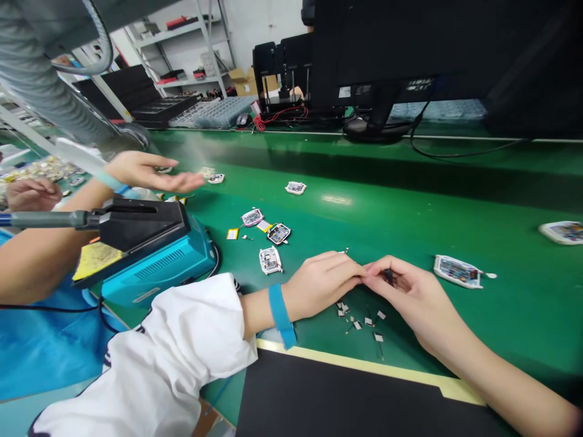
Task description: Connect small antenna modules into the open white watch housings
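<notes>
My left hand (321, 284), with a blue band round its wrist, has its fingers pressed together over the green bench. Its fingertips meet those of my right hand (416, 297); whatever is pinched between them is hidden. A small dark part (388, 276) shows inside the curled fingers of my right hand, too small to identify. Just below my hands lie several small silvery square parts (368, 321) with thin tails. To the right sits a white-rimmed watch-shaped case with a circuit board (458, 271). Another white case with a board (270, 260) lies left of my left hand.
A black mat (346, 394) with a yellow edge lies nearest me. A teal soldering station (159, 261) stands left, beside a co-worker's open hand (148, 173). More cases (279, 233) are scattered on the bench (382, 212). A monitor (401, 48) stands at the back.
</notes>
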